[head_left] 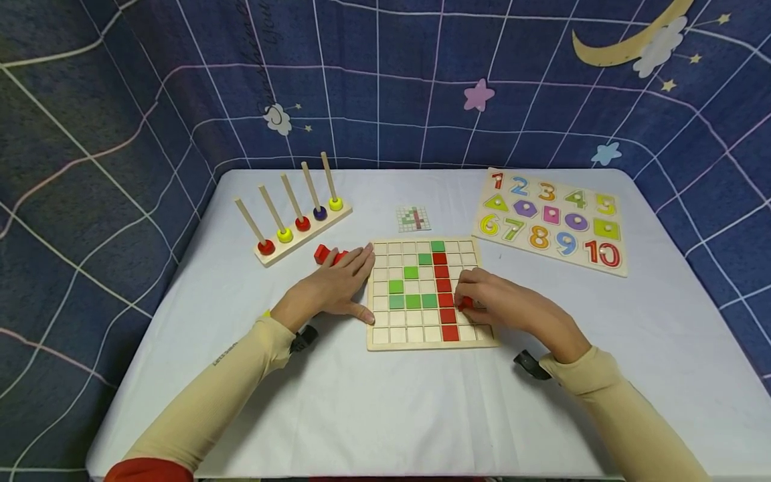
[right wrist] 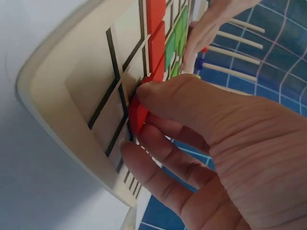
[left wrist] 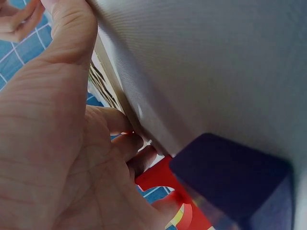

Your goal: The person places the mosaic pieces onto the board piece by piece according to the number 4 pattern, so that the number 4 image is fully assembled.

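A wooden grid board [head_left: 421, 338] lies mid-table, with green tiles [head_left: 412, 301] and a column of red tiles [head_left: 442, 271] set in its cells. My right hand [head_left: 476, 298] pinches a red tile [head_left: 465, 303] between thumb and fingers over a cell just right of the red column; the right wrist view shows this red tile [right wrist: 138, 115] tilted at the board [right wrist: 72, 96], held by the right hand [right wrist: 201, 139]. My left hand [head_left: 352, 281] lies flat against the board's left edge, holding nothing, and the left wrist view shows that left hand [left wrist: 57, 143] beside the board's edge [left wrist: 108, 81].
Loose red tiles [head_left: 328, 254] lie just beyond my left hand. A peg rack with coloured beads [head_left: 295, 221] stands at the back left, a small pattern card [head_left: 413, 218] behind the board, and a number puzzle [head_left: 551, 221] at the back right. White table [head_left: 385, 402]; blue cloth walls.
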{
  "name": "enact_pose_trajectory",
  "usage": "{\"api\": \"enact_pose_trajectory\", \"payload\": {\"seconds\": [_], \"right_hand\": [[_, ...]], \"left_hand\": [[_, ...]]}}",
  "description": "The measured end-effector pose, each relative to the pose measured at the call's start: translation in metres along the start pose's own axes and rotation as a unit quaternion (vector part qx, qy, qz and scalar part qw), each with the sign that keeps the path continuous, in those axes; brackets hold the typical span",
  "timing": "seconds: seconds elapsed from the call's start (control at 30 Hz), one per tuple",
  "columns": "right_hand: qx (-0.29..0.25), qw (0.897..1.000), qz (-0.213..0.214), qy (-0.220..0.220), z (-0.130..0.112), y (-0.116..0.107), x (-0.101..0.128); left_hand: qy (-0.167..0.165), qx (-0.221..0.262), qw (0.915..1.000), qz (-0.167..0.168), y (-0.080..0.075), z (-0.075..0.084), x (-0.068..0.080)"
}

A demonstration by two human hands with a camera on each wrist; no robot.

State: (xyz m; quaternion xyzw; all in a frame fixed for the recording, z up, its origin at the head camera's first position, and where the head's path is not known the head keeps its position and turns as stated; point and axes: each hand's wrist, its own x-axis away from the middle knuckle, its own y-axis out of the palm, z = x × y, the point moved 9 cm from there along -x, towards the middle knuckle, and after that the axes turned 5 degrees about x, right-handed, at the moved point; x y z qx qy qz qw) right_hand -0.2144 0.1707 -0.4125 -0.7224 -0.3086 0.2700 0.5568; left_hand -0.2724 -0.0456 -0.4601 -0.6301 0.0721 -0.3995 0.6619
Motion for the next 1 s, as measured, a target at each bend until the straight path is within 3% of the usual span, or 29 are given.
{"api": "enact_pose_trajectory", "payload": {"seconds": [0.3,0.77,0.9,1.0], "right_hand": [[-0.001,0.999,0.036,-0.010,0.003,0.002,-0.009],[-0.007,0.997,0.073,-0.001,0.001,0.005,0.003],[-0.011,0.997,0.069,0.031,0.004,0.010,0.003],[-0.003,0.994,0.068,0.080,0.010,0.010,0.002]], "left_hand": [[-0.005,0.002,1.0000,-0.003,0.000,-0.002,0.001],[-0.008,0.004,0.9999,-0.011,0.003,-0.003,0.002],[0.003,-0.014,0.9998,-0.013,-0.001,0.002,0.003],[0.028,-0.038,0.9987,0.021,-0.010,0.012,0.002]]}}
